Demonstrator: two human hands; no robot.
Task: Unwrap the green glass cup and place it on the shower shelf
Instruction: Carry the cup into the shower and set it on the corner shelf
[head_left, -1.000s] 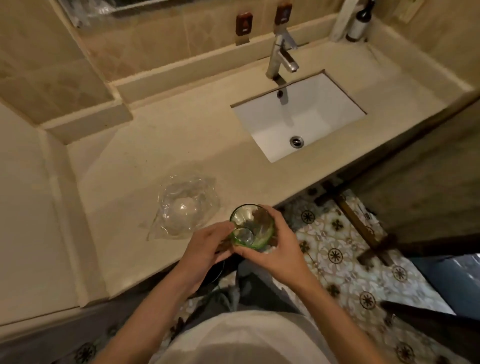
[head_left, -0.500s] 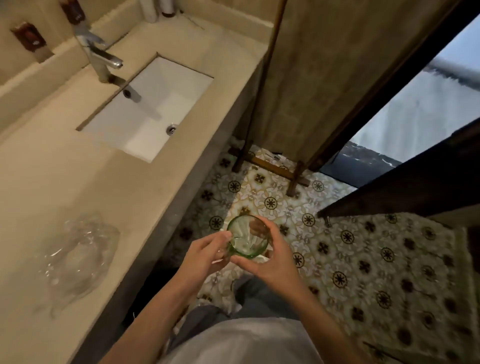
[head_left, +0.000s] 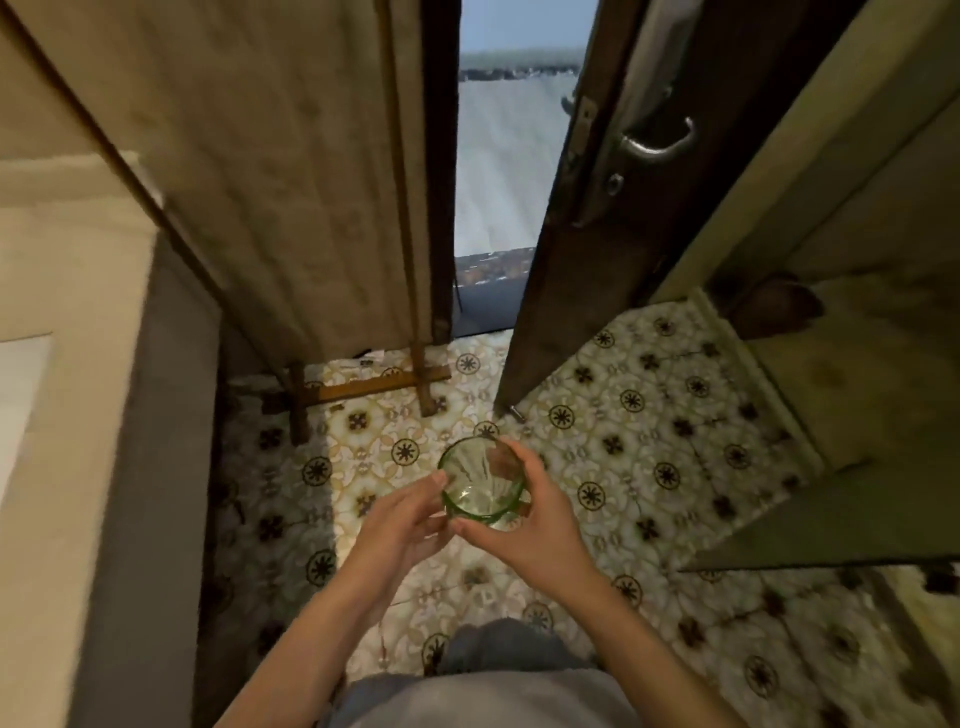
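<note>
Hands: both are cradling the green glass cup (head_left: 482, 483) in front of the person's body, above the patterned tile floor (head_left: 649, 467).
Right hand (head_left: 530, 525): is wrapping around the cup's right side and base, fingers curling over the far rim and thumb lying under the near edge.
Left hand (head_left: 402, 525): is touching the cup's left wall with its fingertips (head_left: 436, 486), palm turned inward, not closing fully around the glass.
Cup: is sitting upright with its mouth facing up, bare of any wrapping, held in the air and resting on no surface.
Surroundings: the vanity counter (head_left: 57, 322) is running along the left edge; a wooden-framed fabric screen (head_left: 291, 171) is standing straight ahead on the tiles; a dark door (head_left: 618, 171) with a metal handle (head_left: 657, 143) is hanging ajar to the right of the screen, daylight showing through the gap between them.
</note>
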